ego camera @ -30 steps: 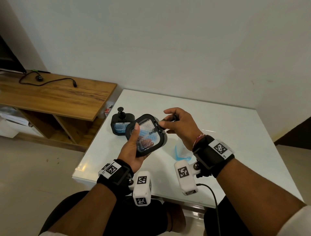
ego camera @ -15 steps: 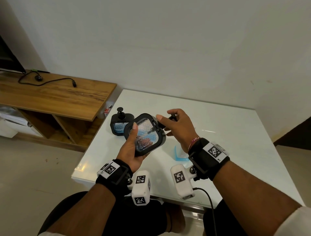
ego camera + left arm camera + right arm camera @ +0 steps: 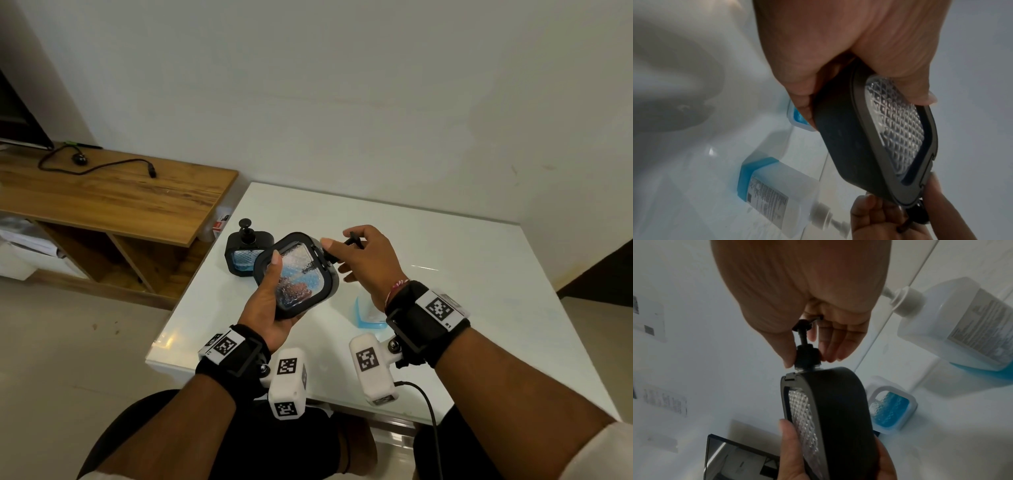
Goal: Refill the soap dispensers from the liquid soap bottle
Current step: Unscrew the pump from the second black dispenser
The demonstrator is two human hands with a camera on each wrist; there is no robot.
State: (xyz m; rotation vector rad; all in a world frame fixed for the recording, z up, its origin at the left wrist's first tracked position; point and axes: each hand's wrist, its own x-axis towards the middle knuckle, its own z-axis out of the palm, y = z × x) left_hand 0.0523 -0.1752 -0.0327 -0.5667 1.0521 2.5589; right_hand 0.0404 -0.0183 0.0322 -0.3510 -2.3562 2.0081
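Matt black plastic dispenser (image 3: 296,274) with a clear, diamond-textured window; glossy white desk (image 3: 445,246); translucent plastic soap bottle (image 3: 962,324); wood-grain shelf (image 3: 113,195).

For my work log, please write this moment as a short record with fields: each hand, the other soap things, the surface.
left hand: grips black dispenser, tilted, above table
right hand: pinches pump collar of that dispenser
second black dispenser: upright on table, pump on
white dispenser: holds blue soap
soap bottle: some blue liquid left
table: white, glossy
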